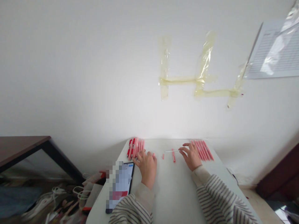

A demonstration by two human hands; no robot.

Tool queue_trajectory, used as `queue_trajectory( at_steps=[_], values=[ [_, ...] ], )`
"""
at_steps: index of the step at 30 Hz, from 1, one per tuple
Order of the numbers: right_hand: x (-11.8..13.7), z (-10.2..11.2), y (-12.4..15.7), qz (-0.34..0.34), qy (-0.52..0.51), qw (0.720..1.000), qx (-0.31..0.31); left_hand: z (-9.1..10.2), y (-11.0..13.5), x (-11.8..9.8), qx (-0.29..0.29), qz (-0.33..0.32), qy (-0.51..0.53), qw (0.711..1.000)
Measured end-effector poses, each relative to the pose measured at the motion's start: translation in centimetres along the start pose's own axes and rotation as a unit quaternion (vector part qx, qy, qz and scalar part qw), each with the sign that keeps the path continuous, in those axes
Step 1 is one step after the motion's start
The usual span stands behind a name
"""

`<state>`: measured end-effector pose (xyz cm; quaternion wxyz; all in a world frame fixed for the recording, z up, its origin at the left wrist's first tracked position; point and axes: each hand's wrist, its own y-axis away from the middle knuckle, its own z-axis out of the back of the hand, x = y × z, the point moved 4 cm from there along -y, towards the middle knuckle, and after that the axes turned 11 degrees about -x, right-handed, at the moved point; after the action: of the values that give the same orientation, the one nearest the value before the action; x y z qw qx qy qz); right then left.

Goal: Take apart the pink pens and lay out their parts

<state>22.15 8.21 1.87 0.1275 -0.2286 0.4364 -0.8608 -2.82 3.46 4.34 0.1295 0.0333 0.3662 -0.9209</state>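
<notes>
My left hand (147, 166) is over the left side of the white table, a short pink pen part (153, 154) between its thumb and index finger. Its other fingers spread toward a row of red and pink pens (135, 148). Pinched in my right hand (192, 157) is a thin white pen refill (171, 151), pointing left. Under the refill lies a pink pen barrel (173, 157), and a small pink pen piece (163, 156) rests to its left. Just right of my right hand, several pink pens (202, 150) lie side by side.
A phone (121, 186) lies at the left edge of the white table (175, 199), beside my left forearm. The wall (93, 77) bounds the table's far edge. Bags and cables (70, 199) crowd the floor at left, below a dark brown table (23, 149).
</notes>
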Motion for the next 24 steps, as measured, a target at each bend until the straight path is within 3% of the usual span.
queue_trajectory(
  at_steps=[17,24],
  values=[
    [-0.01,-0.02,-0.01,-0.003,-0.006,1.0,0.002,0.1,-0.1,0.04,-0.007,0.006,0.028,1.0],
    [0.06,-0.08,0.03,0.008,-0.017,1.0,0.0,0.04,0.0,-0.75,0.011,-0.021,0.123,0.992]
  ],
)
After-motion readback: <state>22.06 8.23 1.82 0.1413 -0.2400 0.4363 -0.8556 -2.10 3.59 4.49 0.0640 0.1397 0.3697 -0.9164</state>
